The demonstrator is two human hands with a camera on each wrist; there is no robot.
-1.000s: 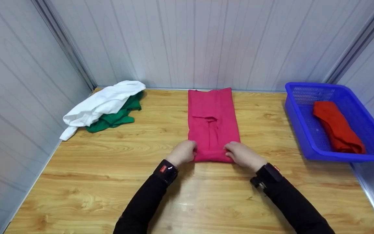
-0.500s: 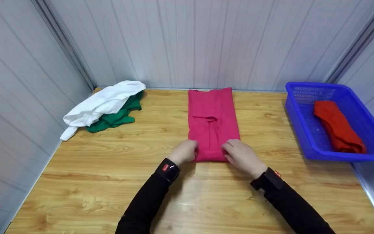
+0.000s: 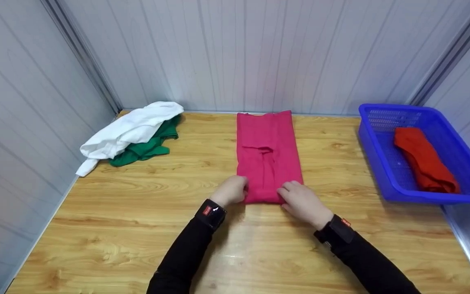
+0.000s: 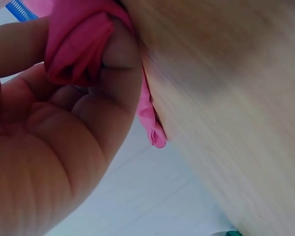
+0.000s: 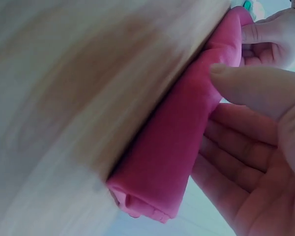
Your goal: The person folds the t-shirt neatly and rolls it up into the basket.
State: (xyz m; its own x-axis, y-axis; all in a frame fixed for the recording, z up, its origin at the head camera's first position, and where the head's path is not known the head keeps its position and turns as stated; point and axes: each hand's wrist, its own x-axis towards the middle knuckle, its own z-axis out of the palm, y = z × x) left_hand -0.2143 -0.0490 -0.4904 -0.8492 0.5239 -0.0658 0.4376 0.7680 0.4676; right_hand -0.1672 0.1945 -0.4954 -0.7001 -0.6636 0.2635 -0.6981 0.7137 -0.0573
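Apparently rolling a folded, rectangular pink cloth (image 3: 261, 130) from its near end, pinched in left hand (image 3: 231, 190), touched with loosely parted right hand (image 3: 305, 205); next, calls for rolling evenly farward

Two red spots, and here they are: one red tag (image 3: 207, 210) rides on the left wrist strap (image 3: 209, 221), a second red tag (image 3: 346, 222) pokes up from the right wrist strap (image 3: 338, 232). Both carry pale marks like lettering, but too small and blurred; not one word reads!
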